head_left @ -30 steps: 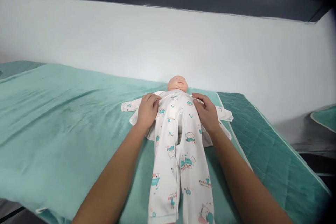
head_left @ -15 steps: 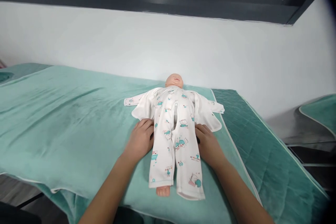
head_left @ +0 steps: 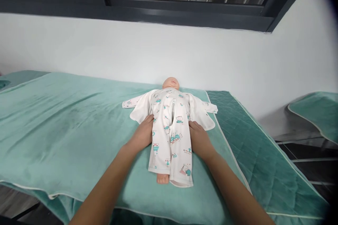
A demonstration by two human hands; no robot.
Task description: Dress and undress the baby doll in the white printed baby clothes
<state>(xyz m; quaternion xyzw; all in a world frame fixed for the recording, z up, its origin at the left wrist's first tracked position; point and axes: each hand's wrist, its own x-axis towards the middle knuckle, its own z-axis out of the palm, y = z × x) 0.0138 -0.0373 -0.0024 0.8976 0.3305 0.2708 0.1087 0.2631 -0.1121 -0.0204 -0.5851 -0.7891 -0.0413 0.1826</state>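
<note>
The hands have moved down from the waist of the trousers to the thighs of the doll, one at each side. The left hand and right hand both have fingers curled against the outer trouser edges; whether either pinches the fabric cannot be told. The doll lies face up on the green cover, its head toward the wall. The trousers lie along its front, over the shirt, whose sides and sleeves spread outward from its torso. With the hands lower, the waist and shirt sides are exposed. The hem at the doll's left foot hides that foot; the right foot projects below its hem.
</note>
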